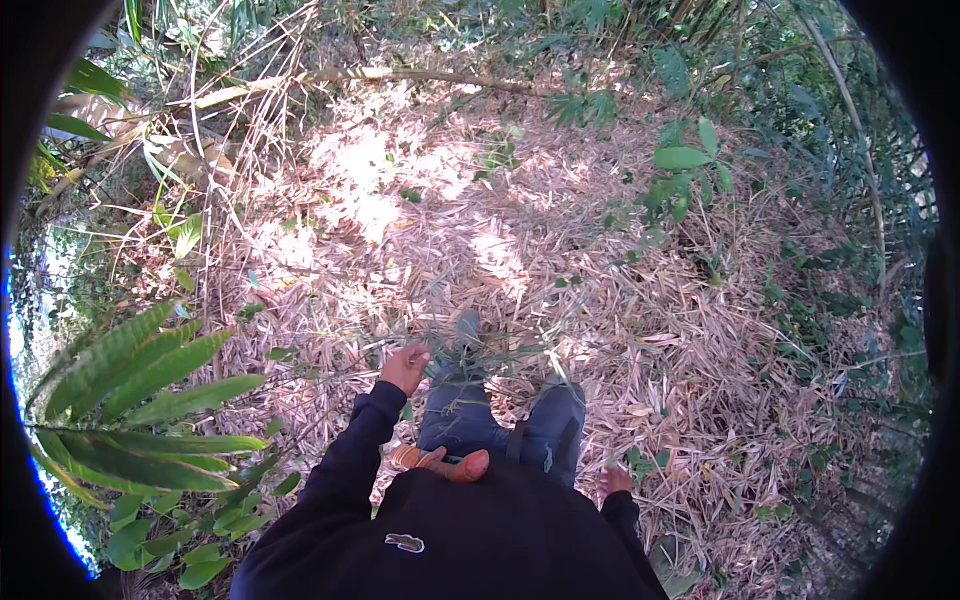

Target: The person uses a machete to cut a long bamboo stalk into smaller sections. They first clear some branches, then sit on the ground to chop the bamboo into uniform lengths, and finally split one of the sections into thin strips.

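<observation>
My left hand (405, 368) is out in front of my left thigh, its fingers curled together. Thin green stems (500, 350) cross beside it, over my legs; whether the fingers hold one is too small to see. Low by my right hip is my right hand (616, 481), partly covered by its dark sleeve, its fingers too small to read. At my waist a curved brown wooden handle (465, 467) with a pale wrapped band sticks out sideways, touched by neither hand.
Dry fallen leaves (420, 240) cover the ground. Broad green leaves (150, 400) reach in at the left. A long fallen cane (400, 75) lies across the far side, near tangled dry stalks (270, 80). A leafy sapling (690, 165) and thicker growth stand at the right.
</observation>
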The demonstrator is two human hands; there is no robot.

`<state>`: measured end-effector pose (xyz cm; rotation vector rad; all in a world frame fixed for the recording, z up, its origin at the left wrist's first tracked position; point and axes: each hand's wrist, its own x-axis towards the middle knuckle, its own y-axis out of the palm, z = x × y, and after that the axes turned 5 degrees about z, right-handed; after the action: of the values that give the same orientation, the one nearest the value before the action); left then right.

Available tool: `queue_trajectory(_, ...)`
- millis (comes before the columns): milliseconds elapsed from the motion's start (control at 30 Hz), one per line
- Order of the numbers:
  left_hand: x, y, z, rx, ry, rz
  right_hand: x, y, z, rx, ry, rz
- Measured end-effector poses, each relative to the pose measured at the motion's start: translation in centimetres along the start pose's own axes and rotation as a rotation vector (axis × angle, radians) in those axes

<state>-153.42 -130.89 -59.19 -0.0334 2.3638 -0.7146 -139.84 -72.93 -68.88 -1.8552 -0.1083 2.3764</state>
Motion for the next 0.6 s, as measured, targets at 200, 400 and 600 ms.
queue_trajectory(200, 2.0, -4.6, 0.3, -0.16, -0.059, 0.096, 0.8, 8.4, 8.3, -0.205, -0.404, 0.08)
queue_trajectory(400, 3.3, -7.9, 3.8, -0.13, -0.092, 0.062, -0.5, 13.3, 13.2, -0.251, -0.489, 0.003)
queue_trajectory(600, 3.8, -10.3, 4.7, -0.249, -0.209, 0.078, -1.7, 16.3, 11.0, -0.234, -0.254, -0.004)
